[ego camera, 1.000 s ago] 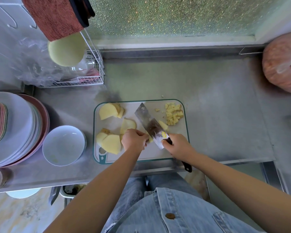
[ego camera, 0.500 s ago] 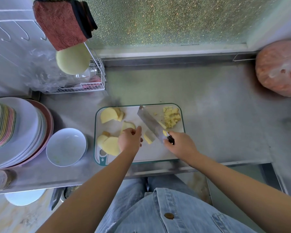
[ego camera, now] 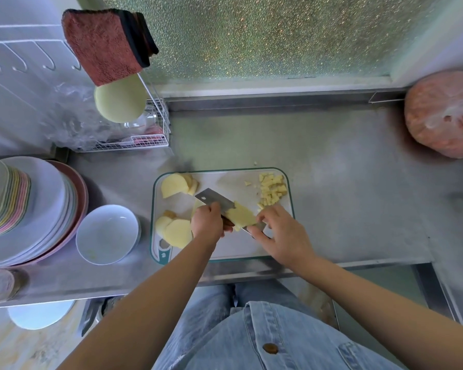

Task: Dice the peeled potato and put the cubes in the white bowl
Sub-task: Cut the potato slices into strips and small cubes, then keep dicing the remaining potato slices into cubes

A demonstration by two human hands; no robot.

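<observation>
- Potato slice lies flat against the side of the cleaver, mid-frame, over the cutting board.
- It sits between the two hands. The left hand is at its left end and the right hand at its right end.
- The left fingers are curled over the blade's back edge, right beside the slice. I cannot tell whether they truly grip anything.
- The right fingers work with the thumb to pinch the heel of the blade. The handle is hidden under the palm.
- The cubes lie in one loose pile at the board's upper right corner, too small and crowded to count. Two stray bits lie just left of the pile, and one more lies on the steel surface past the board's far edge.
- Two small stacks of uncut slices sit on the board's left side: an upper stack and a lower stack, each of about three. One more piece peeks out behind the left hand.
- One white bowl stands just left of the board.
- One stack of plates stands at the left edge of the frame, just beside the bowl.
</observation>
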